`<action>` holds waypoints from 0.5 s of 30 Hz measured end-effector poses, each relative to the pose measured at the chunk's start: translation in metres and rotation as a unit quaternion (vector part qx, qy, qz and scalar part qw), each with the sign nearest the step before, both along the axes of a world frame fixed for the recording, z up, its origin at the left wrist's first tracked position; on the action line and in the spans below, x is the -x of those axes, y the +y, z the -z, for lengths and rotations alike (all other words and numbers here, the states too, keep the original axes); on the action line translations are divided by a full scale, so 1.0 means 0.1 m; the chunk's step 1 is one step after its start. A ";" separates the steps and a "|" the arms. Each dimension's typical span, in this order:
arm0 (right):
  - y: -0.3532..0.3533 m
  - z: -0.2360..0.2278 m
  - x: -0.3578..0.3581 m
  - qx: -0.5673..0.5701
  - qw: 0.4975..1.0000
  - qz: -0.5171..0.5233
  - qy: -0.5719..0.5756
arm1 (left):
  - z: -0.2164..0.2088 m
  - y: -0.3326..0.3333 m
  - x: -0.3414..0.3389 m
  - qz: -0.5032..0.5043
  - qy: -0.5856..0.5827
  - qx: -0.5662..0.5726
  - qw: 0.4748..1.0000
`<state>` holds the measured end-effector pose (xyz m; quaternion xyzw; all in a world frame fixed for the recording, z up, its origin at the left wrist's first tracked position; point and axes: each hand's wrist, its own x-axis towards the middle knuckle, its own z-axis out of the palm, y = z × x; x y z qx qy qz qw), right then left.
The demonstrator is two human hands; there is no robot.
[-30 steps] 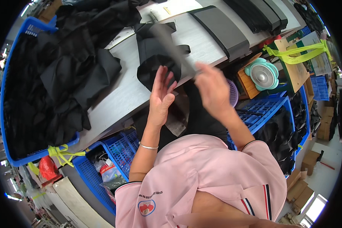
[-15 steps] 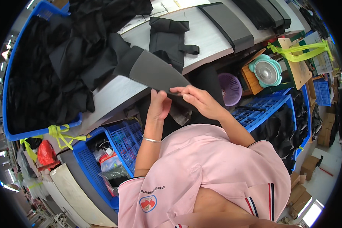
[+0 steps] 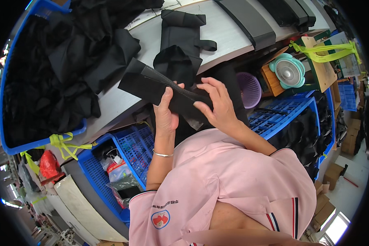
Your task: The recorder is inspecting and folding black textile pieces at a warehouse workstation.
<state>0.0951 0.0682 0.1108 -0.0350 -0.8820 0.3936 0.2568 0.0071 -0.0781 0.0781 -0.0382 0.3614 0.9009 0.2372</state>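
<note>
A long black fabric panel (image 3: 151,88) with a folded edge and a pale stitched line is held up in front of my body. My left hand (image 3: 167,110) grips its lower edge, thumb on the near face and fingers behind. At the panel's right end is my right hand (image 3: 221,104), its thumb and bent fingers on either side of the fabric. Just beyond, a black sewn fabric piece (image 3: 180,35) with a small loop lies on the white table (image 3: 145,39). Its near part hangs toward the table's edge.
A blue crate (image 3: 49,145) heaped with black fabric (image 3: 78,49) stands at left. Grey-and-black panels (image 3: 250,24) lie at the table's far right. Below are a purple basket (image 3: 249,90), a turquoise fan (image 3: 288,70) and blue baskets (image 3: 283,117) on the right.
The panel has been turned over from its grey face to its black side with the stitched line. My right hand's fingers have spread and moved slightly right.
</note>
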 end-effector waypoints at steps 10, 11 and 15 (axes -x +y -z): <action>0.42 0.19 -0.46 0.318 0.913 -0.082 -0.242 | 0.30 -0.02 0.24 -0.174 0.422 0.514 0.727; 0.46 0.19 -0.48 0.319 0.913 -0.080 -0.241 | 0.25 0.00 0.33 -0.181 0.485 0.600 0.609; 0.53 0.18 -0.50 0.221 0.941 -0.043 -0.254 | 0.30 0.25 0.67 -0.062 0.487 0.581 0.649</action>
